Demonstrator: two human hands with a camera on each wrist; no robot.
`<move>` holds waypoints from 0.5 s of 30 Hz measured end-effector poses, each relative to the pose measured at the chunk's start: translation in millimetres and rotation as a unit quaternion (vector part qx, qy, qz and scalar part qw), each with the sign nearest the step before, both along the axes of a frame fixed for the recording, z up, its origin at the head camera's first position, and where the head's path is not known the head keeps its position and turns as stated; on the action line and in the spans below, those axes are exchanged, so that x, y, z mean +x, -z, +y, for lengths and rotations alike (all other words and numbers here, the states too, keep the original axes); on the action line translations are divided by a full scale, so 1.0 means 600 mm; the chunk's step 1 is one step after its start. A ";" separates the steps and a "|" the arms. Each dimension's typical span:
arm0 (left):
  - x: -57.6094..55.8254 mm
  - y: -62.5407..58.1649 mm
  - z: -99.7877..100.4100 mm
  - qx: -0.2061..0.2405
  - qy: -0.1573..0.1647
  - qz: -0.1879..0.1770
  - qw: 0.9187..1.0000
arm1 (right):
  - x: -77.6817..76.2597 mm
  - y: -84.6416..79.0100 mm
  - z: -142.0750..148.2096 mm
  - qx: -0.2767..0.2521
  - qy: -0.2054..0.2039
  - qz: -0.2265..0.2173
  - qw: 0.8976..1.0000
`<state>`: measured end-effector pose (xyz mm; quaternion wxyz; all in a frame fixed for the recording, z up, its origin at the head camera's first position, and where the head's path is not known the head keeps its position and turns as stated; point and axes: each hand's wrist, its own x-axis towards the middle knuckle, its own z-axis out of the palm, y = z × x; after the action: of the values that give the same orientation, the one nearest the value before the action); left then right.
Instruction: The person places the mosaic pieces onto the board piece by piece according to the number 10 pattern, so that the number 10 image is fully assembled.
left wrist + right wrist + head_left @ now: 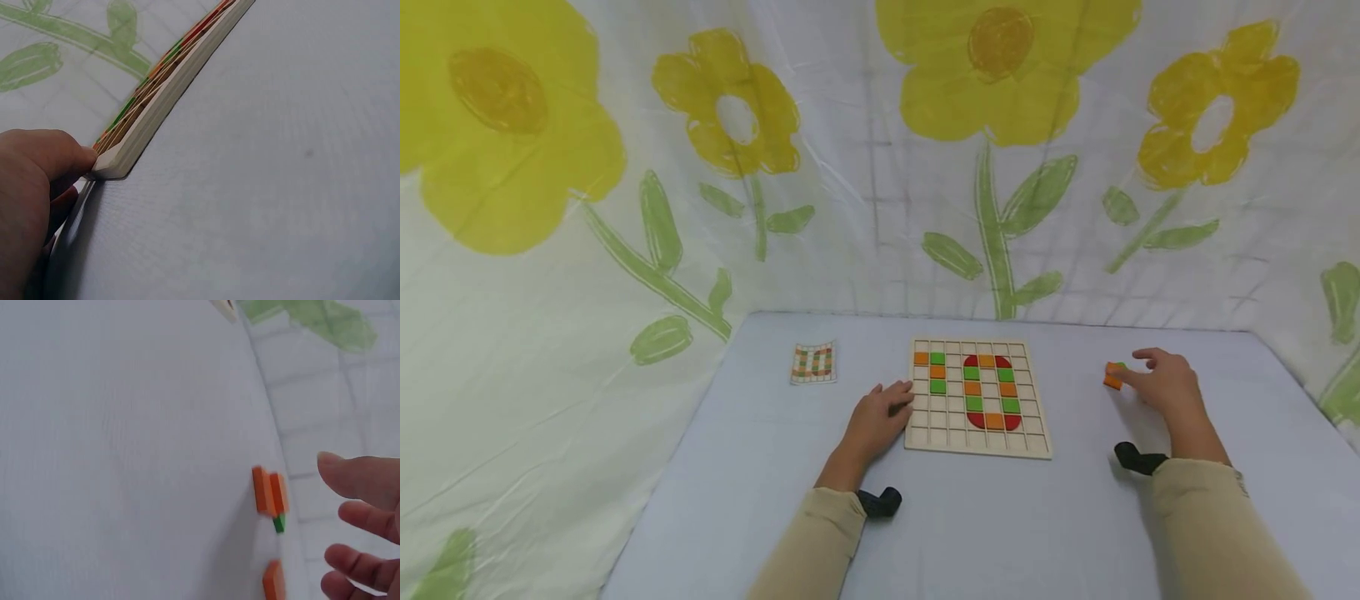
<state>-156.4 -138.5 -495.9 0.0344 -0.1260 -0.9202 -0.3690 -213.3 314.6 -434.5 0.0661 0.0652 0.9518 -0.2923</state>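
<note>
A pale wooden grid board (pixel 932 437) lies mid-table, with orange, green and red tiles in some of its squares. The tiles form a 1-like shape at left and a rounded ring at right. My left hand (pixel 874 425) rests at the board's left edge, fingers relaxed. In the left wrist view, a digit of that hand (pixel 37 187) touches the board's corner (pixel 115 164). Over to the right, my right hand (pixel 1168 387) is spread above several loose orange tiles (pixel 1111 382). The right wrist view shows its fingers apart from the orange tiles (pixel 264 492) and a green tile (pixel 279 523).
A small card (pixel 813 363) with a printed coloured grid pattern lies left of the board. White cloth covers the table (pixel 985 525). Behind it hangs a curtain (pixel 842 225) with yellow flowers. A black strap end (pixel 1138 459) sticks out by the right sleeve.
</note>
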 end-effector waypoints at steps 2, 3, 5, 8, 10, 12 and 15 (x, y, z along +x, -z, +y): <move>0.000 0.000 0.000 -0.001 -0.001 0.002 1.000 | 0.012 0.000 0.025 0.011 0.020 -0.036 0.999; 0.000 0.000 0.001 -0.001 -0.002 0.002 1.000 | 0.017 0.001 0.035 0.012 0.026 -0.054 0.998; 0.000 0.000 0.001 -0.002 -0.003 0.003 1.000 | 0.027 0.003 0.049 0.009 0.038 -0.086 0.996; -0.001 0.000 0.001 -0.004 -0.003 0.001 1.000 | 0.037 0.008 0.062 -0.002 0.052 -0.122 0.991; 0.000 0.000 0.002 -0.003 -0.004 0.001 1.000 | 0.040 0.012 0.065 -0.004 0.056 -0.127 0.990; 0.000 0.000 0.002 -0.003 -0.004 0.001 1.000 | 0.042 0.018 0.066 0.000 0.051 -0.120 0.992; 0.000 0.001 0.002 -0.002 -0.005 0.002 1.000 | 0.044 0.026 0.065 0.002 0.046 -0.109 0.993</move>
<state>-156.3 -137.0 -496.3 0.0374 -0.1221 -0.9215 -0.3669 -187.0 353.4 -450.0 0.1553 0.1407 0.9354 -0.2847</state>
